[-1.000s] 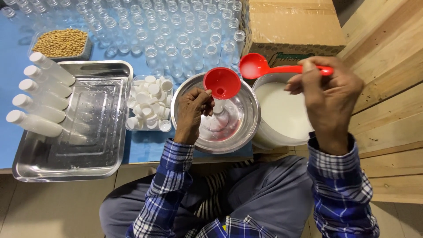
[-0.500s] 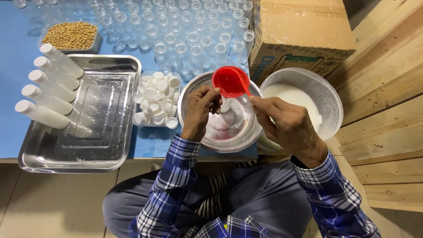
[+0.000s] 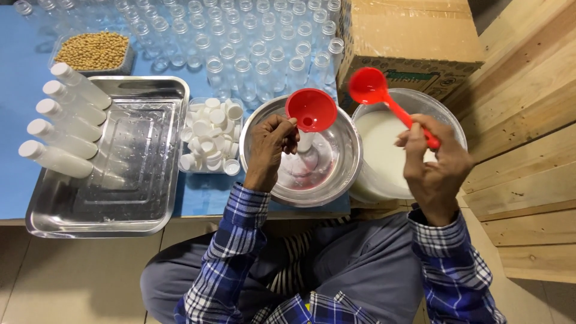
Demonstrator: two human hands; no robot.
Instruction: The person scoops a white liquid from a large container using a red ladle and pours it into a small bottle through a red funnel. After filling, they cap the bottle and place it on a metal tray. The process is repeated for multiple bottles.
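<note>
Ahead of the round steel bowl [image 3: 336, 180], rows of empty clear plastic bottles [image 3: 252, 42] crowd the blue desk [image 3: 24, 90], and a brown cardboard box [image 3: 408, 36] walls off the far right. Leftward, a clear tub of white caps [image 3: 210, 135] and a shiny steel tray [image 3: 108, 180] fill the desk; open room lies above the white bucket of milky liquid [image 3: 378, 162].

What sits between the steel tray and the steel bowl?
A clear tub of white caps, on the blue table between tray and bowl, in the head view.

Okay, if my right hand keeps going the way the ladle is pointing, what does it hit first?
The right hand aims the red ladle up and left over the white liquid bucket. Straight on, it would probably meet the cardboard box first, though height is hard to judge.
</note>
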